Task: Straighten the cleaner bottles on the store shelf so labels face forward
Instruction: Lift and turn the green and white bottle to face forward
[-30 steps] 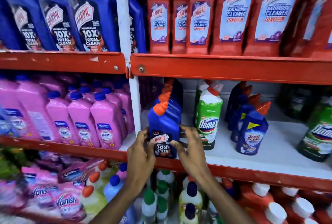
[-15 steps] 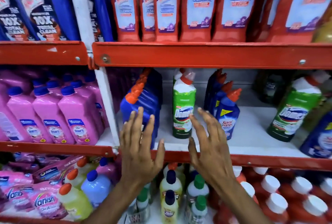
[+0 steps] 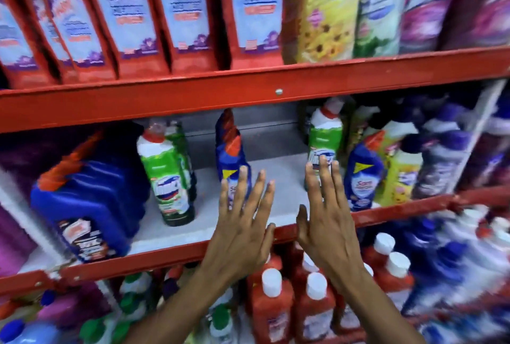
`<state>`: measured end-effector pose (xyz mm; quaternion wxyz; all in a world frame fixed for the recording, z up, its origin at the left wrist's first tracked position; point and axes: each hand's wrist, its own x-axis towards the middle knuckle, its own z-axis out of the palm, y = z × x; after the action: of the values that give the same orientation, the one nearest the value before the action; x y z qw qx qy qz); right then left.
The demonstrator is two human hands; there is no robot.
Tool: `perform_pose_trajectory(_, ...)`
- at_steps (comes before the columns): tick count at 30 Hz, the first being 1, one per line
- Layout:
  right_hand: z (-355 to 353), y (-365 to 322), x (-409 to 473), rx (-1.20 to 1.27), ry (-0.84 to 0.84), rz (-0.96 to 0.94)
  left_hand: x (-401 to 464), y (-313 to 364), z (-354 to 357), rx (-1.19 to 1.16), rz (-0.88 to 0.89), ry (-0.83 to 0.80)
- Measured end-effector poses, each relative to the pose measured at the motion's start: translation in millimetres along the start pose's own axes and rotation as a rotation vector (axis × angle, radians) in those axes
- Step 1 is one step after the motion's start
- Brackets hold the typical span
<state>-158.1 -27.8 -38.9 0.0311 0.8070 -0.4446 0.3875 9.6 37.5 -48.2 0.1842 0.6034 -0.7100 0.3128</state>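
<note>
The middle shelf (image 3: 193, 229) holds cleaner bottles. A row of blue Harpic bottles (image 3: 85, 205) stands at the left, beside a green Domex bottle (image 3: 168, 175). My left hand (image 3: 242, 222) is open with spread fingers, its fingertips in front of a blue Sani Fresh bottle (image 3: 230, 156). My right hand (image 3: 325, 216) is also open, its fingertips over the label of a second green Domex bottle (image 3: 324, 134). Another blue Sani Fresh bottle (image 3: 361, 175) stands just right of it. Neither hand holds anything. The picture is blurred by motion.
Red Harpic bathroom cleaner bottles (image 3: 182, 12) fill the shelf above, with floral bottles (image 3: 325, 12) to their right. Red bottles with white caps (image 3: 273, 307) sit on the shelf below. Purple and yellow bottles (image 3: 408, 164) crowd the right end. A red shelf rail (image 3: 276, 92) crosses overhead.
Both hands let go of the blue Harpic bottle and moved right along the shelf, fingers spread. The view swung right, so the Harpic row now lies at the left.
</note>
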Motion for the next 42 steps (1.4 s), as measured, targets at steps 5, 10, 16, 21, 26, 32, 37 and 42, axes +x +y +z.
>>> perform_pose_trajectory(5, -9.5, 34.2, 6.2, 0.255, 0.005, 0.144, 50.0, 27.2, 29.3, -0.316, -0.09, -0.058)
perform_pose_trajectory(10, 3.7, 54.5, 27.0, 0.415, -0.091, 0.246, 107.5, 29.4, 66.6, -0.599, -0.394, -0.199)
perform_pose_trajectory(16, 31.0, 54.0, 43.5, 0.502, -0.108, 0.312, 159.7, 30.3, 107.8, -0.973, -0.575, -0.333)
perform_pose_trajectory(21, 42.7, 58.1, 48.7, 0.546, -0.041, 0.375, 151.0, 32.5, 121.5, -1.21, -0.611, -0.27)
perform_pose_trajectory(26, 39.1, 52.8, 44.0, 0.714, 0.074, 0.394, 127.7, 37.8, 109.2, -1.115, -0.676, -0.011)
perform_pose_trajectory(32, 23.9, 27.5, 21.2, 0.684, 0.175, 0.267, 73.4, 44.7, 66.9, -1.106, -0.656, 0.155)
perform_pose_trajectory(37, 6.8, -16.0, 1.3, 0.724, 0.185, 0.1, 16.8, 16.7, 6.8, -1.037, -0.57, 0.288)
perform_pose_trajectory(42, 13.2, -87.9, 0.8, 0.84, 0.114, 0.0, -37.7, -39.4, -27.1, -0.889, -0.619, 0.364)
